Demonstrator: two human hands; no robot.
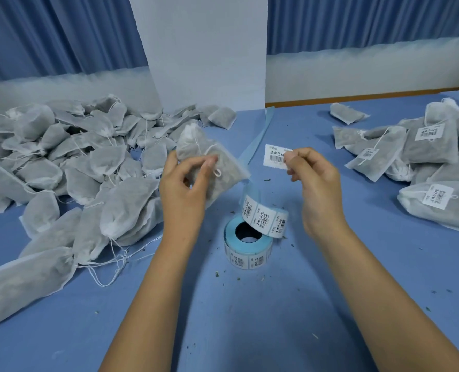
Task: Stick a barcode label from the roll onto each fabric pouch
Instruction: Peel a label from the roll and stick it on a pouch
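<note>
Gripping a pouch (196,149) in left hand (182,189), label (274,155) pinched in right hand (317,189); few labelled pouches (427,146) right, huge unlabelled pile (75,162) left.

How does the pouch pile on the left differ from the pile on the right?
The left pile shows no labels; pouches in the right pile carry barcode labels. In view, the left pile holds many more pouches than the right pile. Both are white drawstring fabric pouches with dark filling on the blue table.
</note>
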